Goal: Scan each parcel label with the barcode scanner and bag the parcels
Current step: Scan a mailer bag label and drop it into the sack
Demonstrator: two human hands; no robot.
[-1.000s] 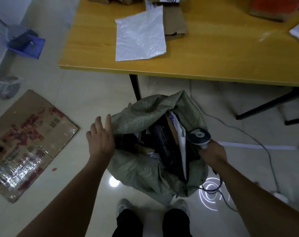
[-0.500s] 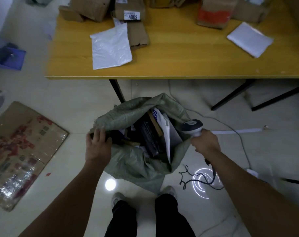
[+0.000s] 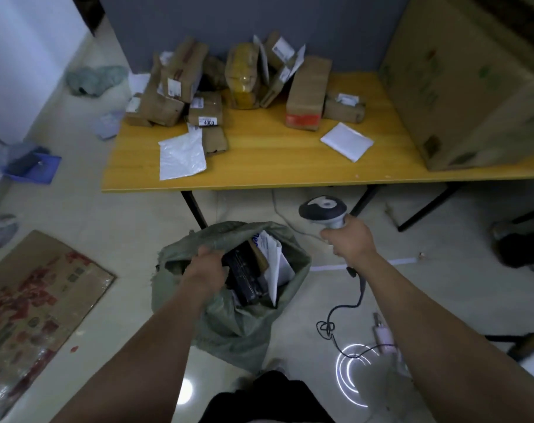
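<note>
The fingers (image 3: 205, 251) of the left hand (image 3: 206, 270) curl over the rim of a green woven sack (image 3: 238, 326), gripping it open. The right hand (image 3: 349, 239) is wrapped around the handle of a grey barcode scanner (image 3: 322, 209), raised in the air with its head towards the table.

A yellow table (image 3: 274, 169) fills the middle of the view. At the table's right end stands a very large cardboard carton (image 3: 473, 80). On the floor to the left of the table lies a flattened cardboard sheet (image 3: 33, 306) with red print too blurred to read.

The sack sits on the floor just in front of the table's front edge. A black parcel (image 3: 244, 277) and a white envelope (image 3: 276, 262) stick up out of it; blue lettering on the envelope is partly hidden. The left wrist covers part of the sack's mouth.

Along the table's back edge, brown parcels (image 3: 183, 74) are heaped, several with white labels. One box (image 3: 205, 111) reads "4003". In front of it lies a white poly mailer (image 3: 181, 155), and further right on the table a white packet (image 3: 346, 141).

A black cable (image 3: 348, 308) drops from the scanner and coils on the floor.
</note>
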